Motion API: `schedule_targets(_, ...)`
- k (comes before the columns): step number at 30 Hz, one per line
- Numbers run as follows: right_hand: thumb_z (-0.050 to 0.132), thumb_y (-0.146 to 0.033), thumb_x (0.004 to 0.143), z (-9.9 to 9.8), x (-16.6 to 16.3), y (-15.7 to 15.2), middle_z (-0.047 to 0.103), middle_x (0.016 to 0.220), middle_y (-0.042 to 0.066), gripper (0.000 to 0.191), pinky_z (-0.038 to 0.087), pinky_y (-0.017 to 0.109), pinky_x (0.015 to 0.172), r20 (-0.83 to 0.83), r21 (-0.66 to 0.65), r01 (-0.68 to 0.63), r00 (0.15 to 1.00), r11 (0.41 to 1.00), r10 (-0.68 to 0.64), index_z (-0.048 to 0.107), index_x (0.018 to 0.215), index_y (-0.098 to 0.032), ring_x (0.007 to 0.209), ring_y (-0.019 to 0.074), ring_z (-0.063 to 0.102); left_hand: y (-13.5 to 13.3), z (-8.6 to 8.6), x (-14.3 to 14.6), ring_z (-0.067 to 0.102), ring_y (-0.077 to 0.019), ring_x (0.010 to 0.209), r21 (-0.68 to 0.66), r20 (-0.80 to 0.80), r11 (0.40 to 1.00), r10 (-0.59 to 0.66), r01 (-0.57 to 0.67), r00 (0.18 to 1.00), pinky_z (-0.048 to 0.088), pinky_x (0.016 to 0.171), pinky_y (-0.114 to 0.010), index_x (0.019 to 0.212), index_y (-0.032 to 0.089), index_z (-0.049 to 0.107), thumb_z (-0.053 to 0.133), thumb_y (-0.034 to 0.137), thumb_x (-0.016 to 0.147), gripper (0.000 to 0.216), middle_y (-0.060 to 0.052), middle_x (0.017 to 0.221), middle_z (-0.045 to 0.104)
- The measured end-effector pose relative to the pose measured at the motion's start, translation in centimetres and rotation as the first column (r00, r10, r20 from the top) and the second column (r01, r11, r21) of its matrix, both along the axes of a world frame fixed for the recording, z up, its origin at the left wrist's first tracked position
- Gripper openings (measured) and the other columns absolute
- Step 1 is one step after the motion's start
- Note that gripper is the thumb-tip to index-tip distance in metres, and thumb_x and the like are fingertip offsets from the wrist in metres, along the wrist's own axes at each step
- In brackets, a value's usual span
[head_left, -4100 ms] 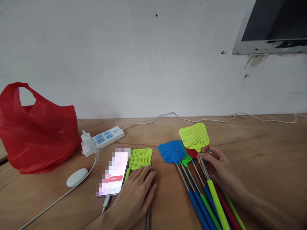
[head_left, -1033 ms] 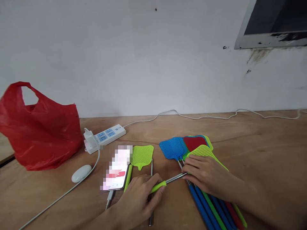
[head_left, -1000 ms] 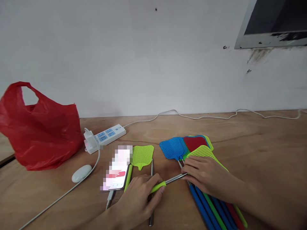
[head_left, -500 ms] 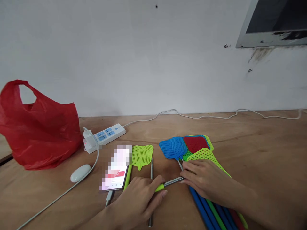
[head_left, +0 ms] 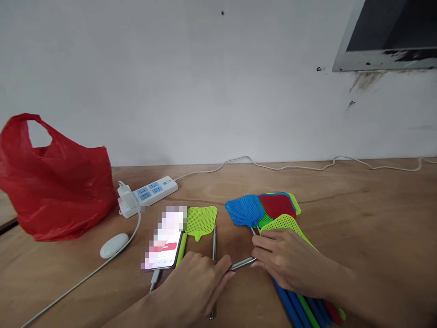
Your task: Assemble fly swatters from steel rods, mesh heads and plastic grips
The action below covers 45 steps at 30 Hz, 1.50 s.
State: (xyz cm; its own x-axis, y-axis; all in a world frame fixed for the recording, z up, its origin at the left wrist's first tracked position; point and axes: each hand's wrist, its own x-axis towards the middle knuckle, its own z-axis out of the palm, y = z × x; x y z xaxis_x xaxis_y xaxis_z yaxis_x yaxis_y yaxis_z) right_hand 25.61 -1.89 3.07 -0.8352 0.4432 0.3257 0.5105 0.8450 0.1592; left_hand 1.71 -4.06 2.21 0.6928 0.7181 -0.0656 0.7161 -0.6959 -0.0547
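A yellow-green fly swatter is held between my two hands, its bare metal rod spanning the gap. My left hand is closed round the handle end, which its fingers hide. My right hand pinches the rod near the perforated head. Beneath and behind that hand lies a pile of swatters with blue heads, a red head and blue handles. Beside my left hand are a separate yellow-green swatter head, a loose metal rod and a yellow-green handle.
On the wooden table, a lit phone with a charging cable lies left of the loose parts. A white power strip, a white oval device and a red plastic bag are farther left. A white cord runs along the wall.
My left fingers now cover the green handle end that showed before. Less rod shows between my hands, and my right hand has shifted slightly left. The camera view has shifted slightly.
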Motion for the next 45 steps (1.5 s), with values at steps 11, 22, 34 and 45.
schedule_targets(11, 0.043, -0.02, 0.101, -0.7, 4.3, 1.3, 0.065, 0.083, 0.005, 0.028, 0.042, 0.034, 0.063, -0.055, -0.011, 0.066, 0.996, 0.998, -0.067, 0.062, 0.08, -0.019, 0.071, 0.0202, 0.057, -0.5, 0.7, -3.5, 0.064, -0.0223, 0.06, -0.166, 0.156, 0.986, 0.057, -0.03, 0.986, 0.032, 0.052, -0.03, 0.086, 0.023, 0.052, 0.018, 0.038, 0.109, 0.044, -0.002, 0.072, 0.067)
schedule_targets(22, 0.063, -0.036, 0.089, 0.3, 6.4, 1.8, 0.065, 0.119, 0.01, 0.031, 0.045, 0.054, 0.098, -0.573, -0.15, 0.33, 0.739, 0.932, -0.354, 0.063, 0.119, -0.026, 0.113, 0.0318, 0.059, -0.6, -0.2, -6.4, 0.057, -0.0186, 0.062, -0.151, 0.291, 0.984, 0.134, -0.092, 0.947, 0.036, 0.056, -0.027, 0.09, 0.023, 0.057, 0.025, 0.046, 0.107, 0.043, -0.001, 0.073, 0.062)
schedule_targets(34, 0.086, -0.048, 0.063, -0.4, 5.4, 1.0, 0.075, 0.071, 0.006, 0.039, 0.059, 0.033, 0.052, -0.26, -0.92, -0.348, 0.202, 0.179, -0.944, 0.069, 0.079, -0.018, 0.059, 0.0227, 0.07, -0.4, -0.4, -5.2, 0.059, -0.0196, 0.063, -0.224, 0.334, 0.971, 0.16, -0.087, 0.929, 0.037, 0.056, -0.028, 0.091, 0.023, 0.056, 0.022, 0.048, 0.106, 0.045, -0.002, 0.073, 0.064)
schedule_targets(45, 0.067, -0.058, 0.082, -0.5, 4.4, 1.1, 0.074, 0.077, 0.01, 0.039, 0.053, 0.03, 0.039, -0.268, -0.901, -0.416, 0.319, 0.12, -0.909, 0.068, 0.089, -0.019, 0.062, 0.0263, 0.071, -0.7, -0.8, -2.0, 0.061, -0.0215, 0.077, -0.333, 0.424, 0.938, 0.243, -0.1, 0.872, 0.043, 0.068, -0.03, 0.09, 0.023, 0.055, 0.025, 0.048, 0.105, 0.042, -0.003, 0.083, 0.066)
